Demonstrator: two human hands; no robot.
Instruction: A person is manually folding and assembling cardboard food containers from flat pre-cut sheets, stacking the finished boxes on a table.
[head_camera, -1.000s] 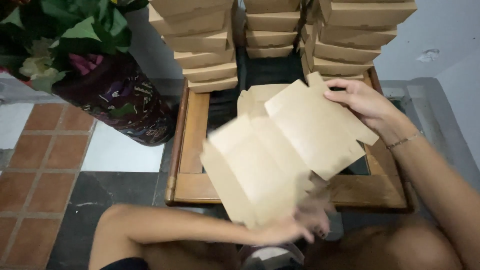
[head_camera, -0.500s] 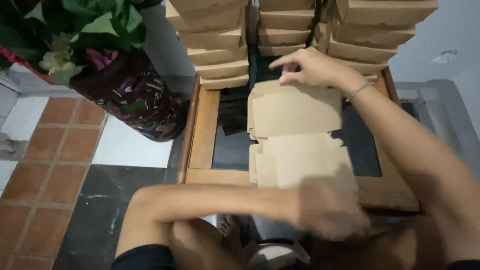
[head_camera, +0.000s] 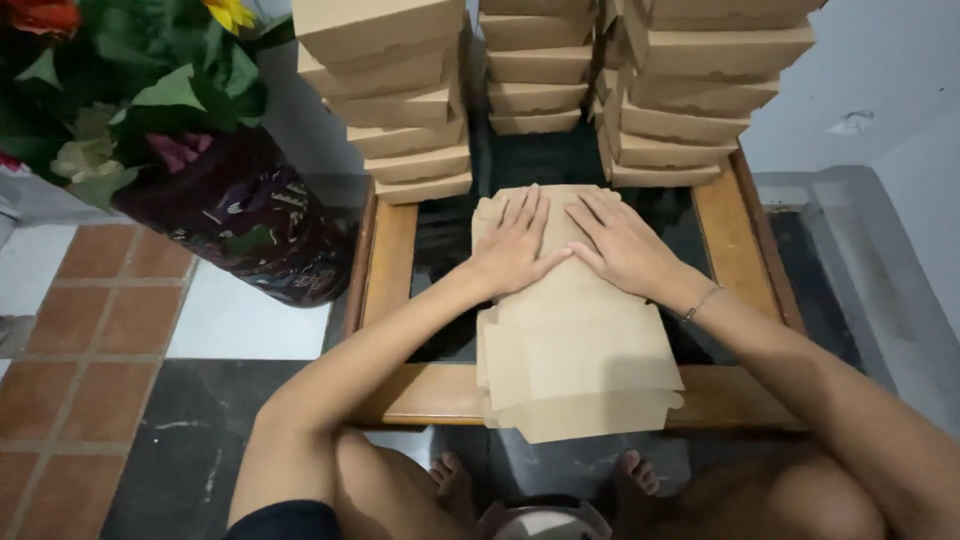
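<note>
Flat cardboard box blanks (head_camera: 575, 345) under both hands

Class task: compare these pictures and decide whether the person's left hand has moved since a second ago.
Yes. The left hand has moved up from the table's near edge to lie flat on the far part of the cardboard, beside the right hand.

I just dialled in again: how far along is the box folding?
Done: three stacks of folded boxes stand at the far side of the table. In hand: left hand and right hand press flat on the pile of unfolded blanks. Left: that pile, several blanks thick, all unfolded.
</note>
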